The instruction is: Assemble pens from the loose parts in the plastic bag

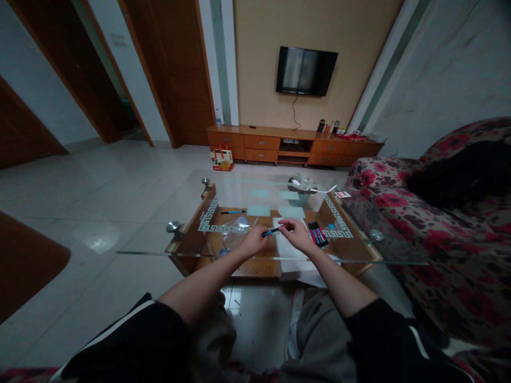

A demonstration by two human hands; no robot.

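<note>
Dim, underexposed room; pale glare on the floor (98, 236); wide-angle bending at the edges.

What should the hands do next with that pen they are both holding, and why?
Probably set the pen down beside the row of pens on the white paper. Both the left hand and the right hand grip it over the glass table, and the row lies just right of the right hand. One more pen lies apart, farther left.

Both forearms are bare, with black sleeves (151, 340) pushed up to the elbows. The left one has a thin white stripe. Grey trousers (319, 340) cover the knees.
</note>
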